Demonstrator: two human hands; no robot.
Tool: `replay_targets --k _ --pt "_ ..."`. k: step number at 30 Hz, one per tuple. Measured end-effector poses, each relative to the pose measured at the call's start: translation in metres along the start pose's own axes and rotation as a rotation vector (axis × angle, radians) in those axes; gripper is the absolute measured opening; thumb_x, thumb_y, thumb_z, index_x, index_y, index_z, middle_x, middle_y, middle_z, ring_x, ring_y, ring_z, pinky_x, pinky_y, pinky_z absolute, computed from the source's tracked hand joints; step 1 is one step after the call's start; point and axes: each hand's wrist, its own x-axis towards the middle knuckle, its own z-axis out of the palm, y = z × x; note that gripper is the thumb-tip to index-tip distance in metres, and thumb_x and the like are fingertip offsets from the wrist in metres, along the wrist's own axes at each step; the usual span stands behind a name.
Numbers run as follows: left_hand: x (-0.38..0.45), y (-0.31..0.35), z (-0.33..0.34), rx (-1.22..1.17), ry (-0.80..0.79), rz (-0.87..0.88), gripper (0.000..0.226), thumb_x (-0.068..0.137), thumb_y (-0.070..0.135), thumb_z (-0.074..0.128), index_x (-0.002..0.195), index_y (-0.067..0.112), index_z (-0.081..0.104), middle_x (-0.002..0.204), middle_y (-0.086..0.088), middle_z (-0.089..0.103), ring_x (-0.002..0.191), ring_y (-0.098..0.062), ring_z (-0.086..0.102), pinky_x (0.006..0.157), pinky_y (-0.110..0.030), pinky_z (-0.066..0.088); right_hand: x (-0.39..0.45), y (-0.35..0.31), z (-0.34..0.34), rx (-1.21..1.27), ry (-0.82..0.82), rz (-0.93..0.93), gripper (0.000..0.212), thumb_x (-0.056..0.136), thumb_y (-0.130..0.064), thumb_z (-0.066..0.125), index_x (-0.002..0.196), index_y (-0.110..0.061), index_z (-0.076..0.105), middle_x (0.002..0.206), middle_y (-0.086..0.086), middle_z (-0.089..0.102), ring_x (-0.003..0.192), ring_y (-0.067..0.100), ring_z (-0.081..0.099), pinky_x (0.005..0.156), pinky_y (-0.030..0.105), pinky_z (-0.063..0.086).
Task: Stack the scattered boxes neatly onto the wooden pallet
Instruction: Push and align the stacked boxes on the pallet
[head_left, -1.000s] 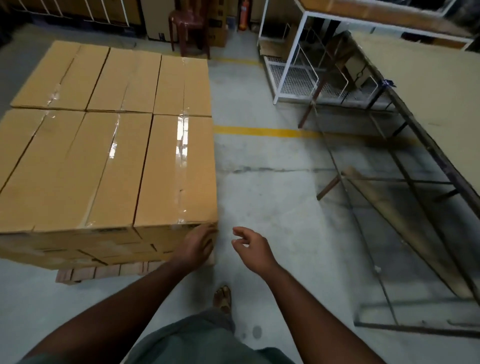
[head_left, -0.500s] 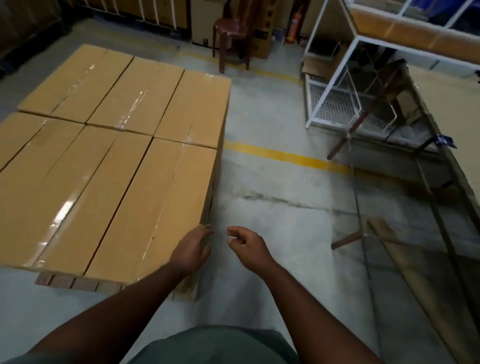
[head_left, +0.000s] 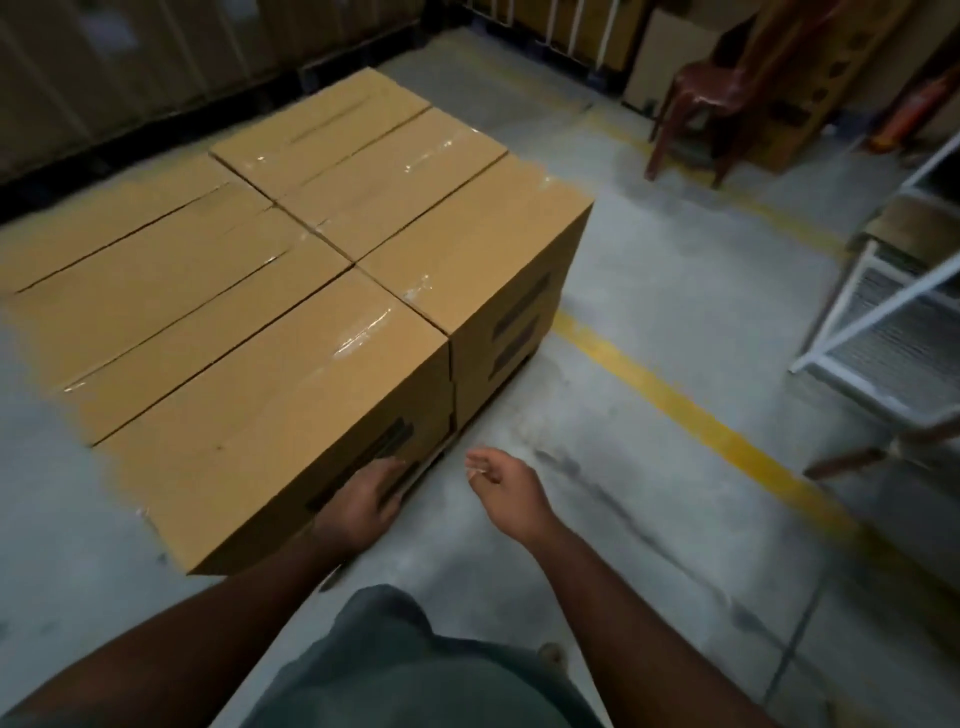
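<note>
Several taped brown cardboard boxes (head_left: 291, 291) sit packed side by side in a flat block low on the floor. The pallet beneath them is hidden in this view. My left hand (head_left: 363, 501) lies flat against the near side face of the nearest box (head_left: 270, 415), fingers spread over its dark printed label. My right hand (head_left: 506, 488) hovers over the bare concrete just right of that box corner, fingers loosely curled and apart, holding nothing.
A yellow floor line (head_left: 691, 415) runs diagonally right of the stack. A brown plastic chair (head_left: 696, 104) stands at the back right. A white metal rack (head_left: 893, 332) with a wooden piece (head_left: 841, 460) stands at the right edge. A dark wall of stacked goods (head_left: 130, 67) lines the back left.
The view has swung left and around the stack's corner, so the box side faces now show. My left hand slid onto the nearest box's side; my right hand stays free beside it.
</note>
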Motion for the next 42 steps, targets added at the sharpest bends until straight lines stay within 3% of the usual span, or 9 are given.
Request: replay_targets --k 9,13,17,24,27,31,34,36,42 --pt "0.039 0.061 0.049 -0.146 0.178 -0.281 0.054 0.098 0.016 0.063 0.151 0.017 0.050 0.154 -0.003 0.051 0.142 -0.018 0.046 0.113 -0.023 0.032 0.088 0.000 -0.071 -0.063 -0.267 -0.023 0.039 0.104 -0.020 0.060 0.143 -0.023 0.062 0.132 -0.009 0.068 0.100 -0.019 0.057 0.080 0.000 0.045" --pt "0.083 0.064 0.076 -0.227 0.194 -0.349 0.060 0.098 0.018 0.063 0.155 0.016 0.043 0.157 -0.006 0.048 0.144 -0.023 0.046 0.116 -0.033 0.036 0.131 0.018 -0.092 -0.093 -0.270 -0.013 0.049 0.103 -0.018 0.061 0.151 -0.025 0.052 0.128 -0.017 0.063 0.104 -0.012 0.061 0.081 0.003 0.046" --pt "0.112 0.073 0.088 -0.288 0.220 -0.427 0.061 0.099 0.021 0.063 0.156 0.014 0.042 0.157 -0.008 0.047 0.143 -0.025 0.046 0.114 -0.033 0.037 0.173 0.025 -0.102 -0.111 -0.311 0.018 0.047 0.102 -0.011 0.063 0.148 -0.019 0.055 0.135 -0.003 0.066 0.104 -0.003 0.063 0.081 0.001 0.046" --pt "0.154 0.106 0.105 -0.410 0.386 -0.601 0.052 0.101 0.019 0.061 0.151 0.019 0.049 0.151 -0.001 0.055 0.136 -0.020 0.053 0.107 -0.022 0.036 0.251 0.029 -0.112 -0.136 -0.477 -0.023 0.044 0.103 -0.012 0.061 0.147 -0.019 0.056 0.140 -0.005 0.063 0.119 0.008 0.062 0.093 0.010 0.045" --pt "0.183 0.117 0.134 -0.468 0.473 -0.725 0.048 0.100 0.016 0.062 0.147 0.017 0.054 0.148 -0.004 0.057 0.136 -0.021 0.053 0.109 -0.025 0.037 0.294 0.062 -0.118 -0.117 -0.479 -0.005 0.043 0.104 -0.015 0.061 0.146 -0.023 0.058 0.141 -0.008 0.064 0.119 0.010 0.064 0.097 0.021 0.050" --pt "0.226 0.130 0.193 -0.498 0.536 -0.829 0.047 0.101 0.016 0.061 0.147 0.019 0.054 0.148 0.000 0.057 0.136 -0.018 0.054 0.108 -0.021 0.036 0.342 0.127 -0.119 -0.155 -0.542 0.020 0.055 0.103 -0.021 0.063 0.155 -0.029 0.047 0.149 -0.002 0.058 0.134 0.011 0.056 0.096 0.016 0.048" --pt "0.270 0.130 0.234 -0.471 0.534 -0.837 0.047 0.102 0.017 0.061 0.148 0.015 0.053 0.150 -0.002 0.056 0.137 -0.018 0.053 0.110 -0.020 0.034 0.369 0.165 -0.115 -0.338 -0.834 -0.150 0.070 0.106 -0.020 0.058 0.166 -0.027 0.023 0.172 -0.003 0.023 0.156 0.013 0.026 0.124 0.033 0.030" --pt "0.301 0.121 0.255 -0.477 0.557 -0.814 0.047 0.102 0.018 0.060 0.149 0.016 0.052 0.151 -0.001 0.055 0.137 -0.017 0.052 0.111 -0.021 0.034 0.391 0.187 -0.105 -0.428 -0.899 -0.295 0.070 0.107 -0.018 0.053 0.167 -0.026 0.016 0.175 -0.008 0.009 0.159 0.013 0.015 0.127 0.032 0.023" --pt "0.361 0.045 0.338 -0.268 0.957 -0.689 0.049 0.102 0.011 0.059 0.149 0.022 0.051 0.167 0.010 0.031 0.151 -0.008 0.034 0.113 -0.025 0.041 0.454 0.283 -0.059 -0.899 -0.513 -0.820 0.080 0.099 -0.018 0.055 0.167 -0.021 0.013 0.176 0.003 0.008 0.162 0.028 0.008 0.123 0.045 0.033"
